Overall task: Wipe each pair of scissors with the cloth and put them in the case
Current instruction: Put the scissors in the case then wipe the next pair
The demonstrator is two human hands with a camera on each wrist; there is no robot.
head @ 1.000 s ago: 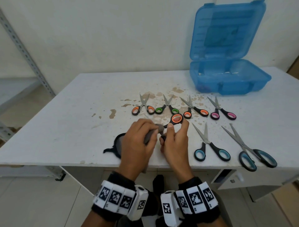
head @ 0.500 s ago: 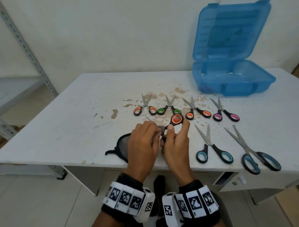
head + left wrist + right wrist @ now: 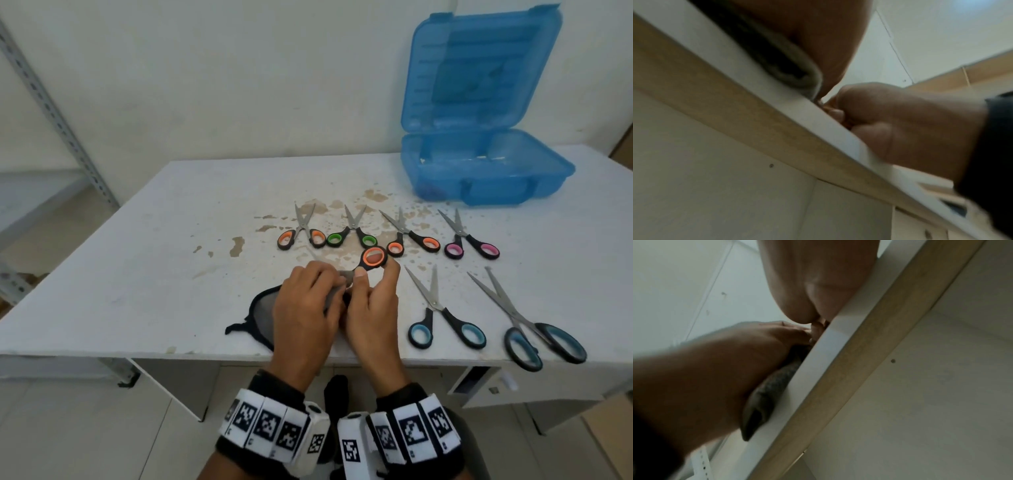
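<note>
A bare workroom: stained white table, metal shelving upright, plain white wall.

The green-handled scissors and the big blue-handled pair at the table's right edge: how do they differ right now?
The green-handled scissors are plainly smaller; the big blue-handled pair is the largest on the table. The green-handled scissors lie in the far row, near the blue case; the big blue-handled pair lies at the near edge, one handle loop overhanging it. Green loop linings against blue ones. Both lie flat, blades parted, untouched by either hand.
</note>
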